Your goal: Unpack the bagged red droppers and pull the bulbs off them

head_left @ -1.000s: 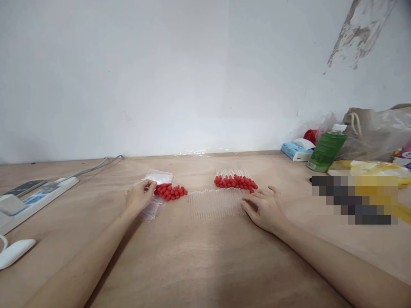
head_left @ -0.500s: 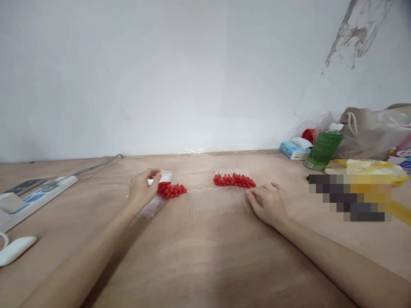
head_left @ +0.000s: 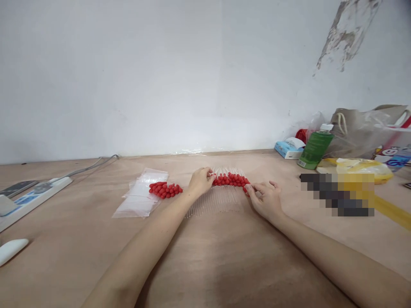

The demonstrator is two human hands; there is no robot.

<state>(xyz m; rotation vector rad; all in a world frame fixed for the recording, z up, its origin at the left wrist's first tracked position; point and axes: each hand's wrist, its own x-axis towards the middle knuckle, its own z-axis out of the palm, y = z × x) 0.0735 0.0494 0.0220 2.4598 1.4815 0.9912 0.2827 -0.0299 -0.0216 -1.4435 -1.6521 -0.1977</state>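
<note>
A row of droppers with red bulbs (head_left: 229,179) lies on the wooden table (head_left: 205,256). My left hand (head_left: 201,180) is at the row's left end, fingers curled on it. My right hand (head_left: 265,197) pinches the row's right end. In front of that row lies a row of clear glass tubes (head_left: 215,201), partly under my left wrist. A heap of loose red rubber bulbs (head_left: 165,190) sits further left, beside a stack of clear plastic bags (head_left: 141,197).
A white power strip (head_left: 35,194) with a grey cable and a phone lie at the left edge, a white object (head_left: 11,250) nearer me. At the right stand a green bottle (head_left: 314,147), a blue tissue pack (head_left: 287,149), plastic bags (head_left: 369,132) and a yellow packet.
My left hand left the plastic bags and the loose bulbs and crossed right to the row of assembled droppers. My right hand shifted up to that row's right end.
</note>
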